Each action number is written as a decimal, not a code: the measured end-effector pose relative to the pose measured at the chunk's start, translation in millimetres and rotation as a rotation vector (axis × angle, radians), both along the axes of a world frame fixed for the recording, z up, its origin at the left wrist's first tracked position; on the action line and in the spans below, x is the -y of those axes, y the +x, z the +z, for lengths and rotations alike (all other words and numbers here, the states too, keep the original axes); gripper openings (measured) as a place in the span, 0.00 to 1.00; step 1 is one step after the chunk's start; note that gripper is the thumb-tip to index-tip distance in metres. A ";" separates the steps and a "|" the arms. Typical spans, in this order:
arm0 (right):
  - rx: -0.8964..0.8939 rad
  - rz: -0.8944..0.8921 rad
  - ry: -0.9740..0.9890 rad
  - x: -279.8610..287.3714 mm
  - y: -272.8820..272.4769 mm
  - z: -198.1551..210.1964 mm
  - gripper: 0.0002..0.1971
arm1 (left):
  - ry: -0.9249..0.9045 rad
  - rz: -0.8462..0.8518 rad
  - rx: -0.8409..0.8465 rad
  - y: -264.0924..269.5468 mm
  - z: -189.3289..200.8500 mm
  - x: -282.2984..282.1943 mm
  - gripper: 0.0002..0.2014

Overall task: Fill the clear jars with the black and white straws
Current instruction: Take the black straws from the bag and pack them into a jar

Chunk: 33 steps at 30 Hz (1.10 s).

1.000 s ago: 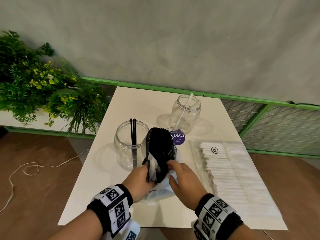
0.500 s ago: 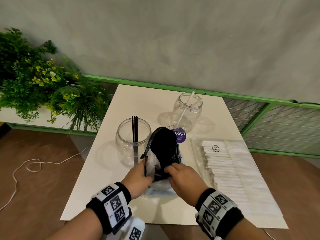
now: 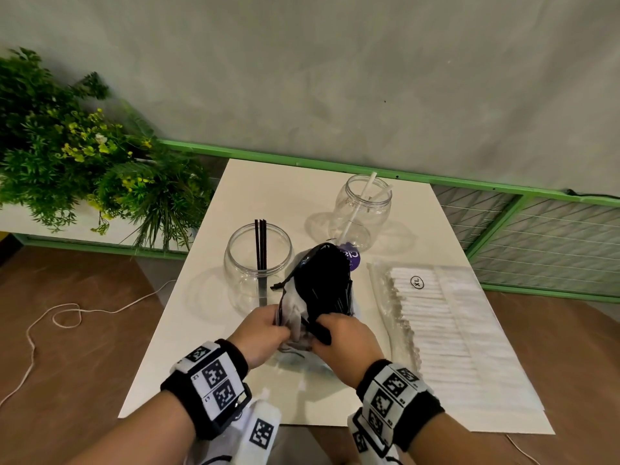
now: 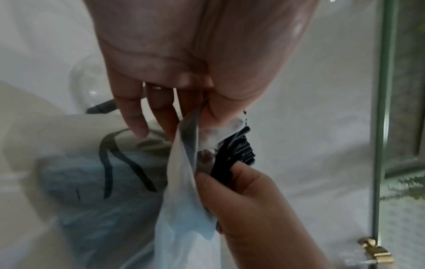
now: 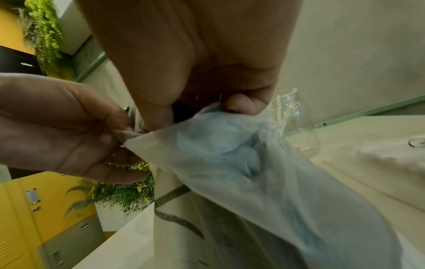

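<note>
The left hand (image 3: 265, 333) pinches the clear bag's (image 4: 184, 209) open edge, holding the mouth steady, while the right hand (image 3: 345, 337) grips what seems a few black straws (image 3: 327, 286) to draw out for the nearer jar (image 3: 258, 263), mid-surface.

Table (image 3: 261, 182): two jars at rear — left jar (image 3: 257, 263), right jar (image 3: 364, 213), straws in each; bag (image 3: 322, 286) between, nearer; packet (image 3: 446, 327) right.
</note>
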State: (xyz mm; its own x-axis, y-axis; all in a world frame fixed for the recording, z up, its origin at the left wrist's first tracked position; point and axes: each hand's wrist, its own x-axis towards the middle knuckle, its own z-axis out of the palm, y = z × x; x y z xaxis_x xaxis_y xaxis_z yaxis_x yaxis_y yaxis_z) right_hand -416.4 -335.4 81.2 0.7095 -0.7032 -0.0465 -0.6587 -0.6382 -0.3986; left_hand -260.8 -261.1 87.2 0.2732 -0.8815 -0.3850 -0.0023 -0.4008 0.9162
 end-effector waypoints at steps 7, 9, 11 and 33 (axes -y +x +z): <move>0.176 -0.031 -0.061 1.4 -15.8 0.3 0.08 | 0.150 0.099 -0.166 -1.5 -9.1 -6.4 0.13; 0.196 -0.023 -0.150 1.2 -21.0 -3.8 0.06 | 0.182 0.093 -0.200 -3.0 -10.0 -7.5 0.08; 0.240 -0.038 -0.223 1.0 -24.6 -5.9 0.08 | 0.187 0.071 -0.204 -3.9 -7.3 -8.2 0.05; 0.413 -0.033 -0.101 -4.7 -51.9 6.6 0.41 | 0.023 -0.241 0.288 6.5 -36.4 1.1 0.20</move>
